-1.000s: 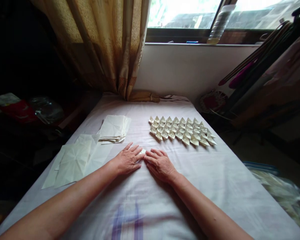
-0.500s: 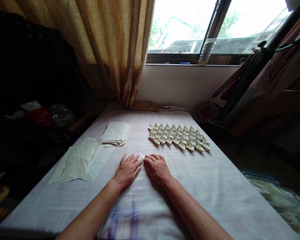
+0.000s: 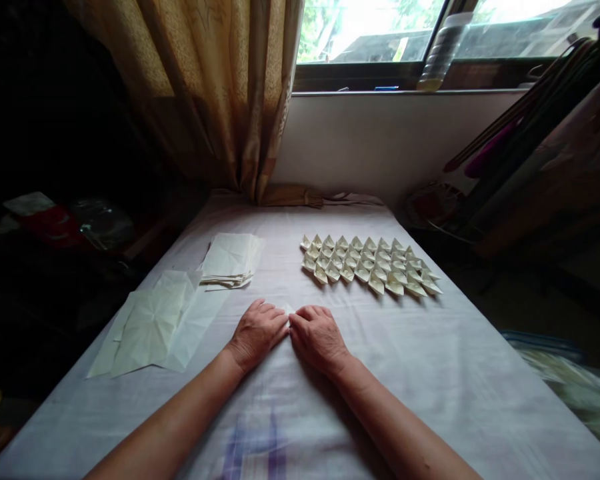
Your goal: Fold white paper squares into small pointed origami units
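Note:
A small piece of folded white paper lies at the middle of the cloth-covered table, mostly hidden by my fingers. My left hand closes on its left side, fingers curled. From the other side my right hand pinches it, the two hands' fingertips nearly touching. Beyond my right hand, several folded paper boats stand in tight rows. Past my left hand sits a stack of paper sheets. Closer on the left, creased loose sheets overlap one another.
A gold curtain hangs down to the table's far edge. On the window sill stands a clear plastic bottle. Dark hanging items lean in at the right, above a plastic bag beside the table.
The view has tilted down and come slightly closer. My left hand's fingers, spread flat before, are now curled in at the paper. My right hand stays at the paper, and less of it shows.

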The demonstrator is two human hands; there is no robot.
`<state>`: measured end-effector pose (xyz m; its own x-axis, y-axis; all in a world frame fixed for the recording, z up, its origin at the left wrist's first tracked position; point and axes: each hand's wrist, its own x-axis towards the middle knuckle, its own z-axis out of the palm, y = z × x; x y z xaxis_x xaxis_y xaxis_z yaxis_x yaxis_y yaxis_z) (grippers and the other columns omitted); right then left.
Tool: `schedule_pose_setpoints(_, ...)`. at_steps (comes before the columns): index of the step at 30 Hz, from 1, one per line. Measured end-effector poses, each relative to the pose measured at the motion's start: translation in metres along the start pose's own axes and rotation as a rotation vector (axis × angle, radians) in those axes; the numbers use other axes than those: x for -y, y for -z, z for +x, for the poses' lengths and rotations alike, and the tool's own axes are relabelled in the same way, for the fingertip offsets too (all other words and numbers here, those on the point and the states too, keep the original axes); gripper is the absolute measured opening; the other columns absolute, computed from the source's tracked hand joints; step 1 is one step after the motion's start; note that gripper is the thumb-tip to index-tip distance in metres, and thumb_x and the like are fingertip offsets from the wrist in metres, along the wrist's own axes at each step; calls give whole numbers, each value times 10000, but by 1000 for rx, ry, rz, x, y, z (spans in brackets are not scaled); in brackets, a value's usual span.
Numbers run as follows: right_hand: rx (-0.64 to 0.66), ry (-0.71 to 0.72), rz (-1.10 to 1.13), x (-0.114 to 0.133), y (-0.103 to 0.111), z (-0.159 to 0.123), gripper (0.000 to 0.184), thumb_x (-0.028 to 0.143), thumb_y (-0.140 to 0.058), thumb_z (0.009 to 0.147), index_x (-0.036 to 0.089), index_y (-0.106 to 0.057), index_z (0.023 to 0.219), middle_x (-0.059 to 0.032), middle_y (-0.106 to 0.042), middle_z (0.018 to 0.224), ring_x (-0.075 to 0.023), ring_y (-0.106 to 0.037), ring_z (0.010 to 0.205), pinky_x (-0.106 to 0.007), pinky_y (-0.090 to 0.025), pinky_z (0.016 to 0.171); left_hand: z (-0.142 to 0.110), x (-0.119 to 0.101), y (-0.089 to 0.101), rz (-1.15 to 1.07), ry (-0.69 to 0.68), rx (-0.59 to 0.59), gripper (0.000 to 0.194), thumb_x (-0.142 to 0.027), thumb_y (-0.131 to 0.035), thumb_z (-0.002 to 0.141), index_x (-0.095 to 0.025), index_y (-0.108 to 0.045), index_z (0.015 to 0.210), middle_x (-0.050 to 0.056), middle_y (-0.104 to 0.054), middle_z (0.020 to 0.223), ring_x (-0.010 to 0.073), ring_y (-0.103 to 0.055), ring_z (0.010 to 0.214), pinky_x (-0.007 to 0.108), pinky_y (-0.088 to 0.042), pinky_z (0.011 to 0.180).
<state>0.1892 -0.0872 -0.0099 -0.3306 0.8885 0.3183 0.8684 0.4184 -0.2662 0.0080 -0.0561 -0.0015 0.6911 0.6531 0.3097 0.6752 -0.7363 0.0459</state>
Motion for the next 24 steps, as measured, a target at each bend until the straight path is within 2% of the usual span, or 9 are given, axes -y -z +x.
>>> schedule_pose_setpoints(2,8,10,28,-2,1,1,95,255,-615,886,231,-679,951,-39,-669,953,-203,-562,897,-341,-357,848,-1,5,-1,-13,-32,-8,184,-328,-516,964,-195,-642,988,46,-722,991,208,-642,943,426,-394,1001)
schedule_pose_setpoints(6,-36,20,91,-5,1,0,133,261,-620,891,237,-681,1006,-44,-675,986,-199,-566,911,-338,-362,852,-1,12,-4,-15,-98,-78,319,-408,-422,997,-166,-622,939,58,-701,848,199,-652,826,390,-458,897)
schedule_pose_setpoints(11,-145,15,102,-8,-4,1,93,246,-611,913,251,-694,955,-20,-691,931,-180,-559,846,-312,-364,799,2,16,-4,-26,-128,-153,279,-344,-428,1005,-155,-629,971,53,-698,795,191,-654,783,356,-483,835)
schedule_pose_setpoints(14,-163,-3,101,-9,-6,4,88,245,-606,924,246,-692,907,-14,-688,893,-177,-546,818,-302,-363,771,5,18,0,-68,-108,-147,284,-343,-437,1001,-161,-642,929,49,-697,782,196,-643,764,350,-483,793)
schedule_pose_setpoints(17,-138,-37,119,-9,-5,7,115,236,-583,934,228,-678,869,-20,-678,866,-179,-535,802,-302,-363,759,5,20,3,-137,-71,-127,284,-359,-445,996,-177,-658,949,52,-712,861,200,-636,821,344,-477,793)
schedule_pose_setpoints(19,-122,-64,140,-9,-5,9,142,233,-558,945,220,-665,853,-26,-673,864,-180,-534,805,-306,-363,764,3,22,3,-193,2,-112,242,-350,-483,981,-199,-672,964,51,-710,930,198,-626,866,336,-474,805)
schedule_pose_setpoints(24,-111,-124,163,-7,-3,12,203,264,-507,971,207,-633,823,-38,-650,855,-190,-523,804,-326,-352,773,0,26,0,-302,192,-64,165,-257,-536,948,-221,-678,871,36,-670,914,189,-583,861,334,-461,806)
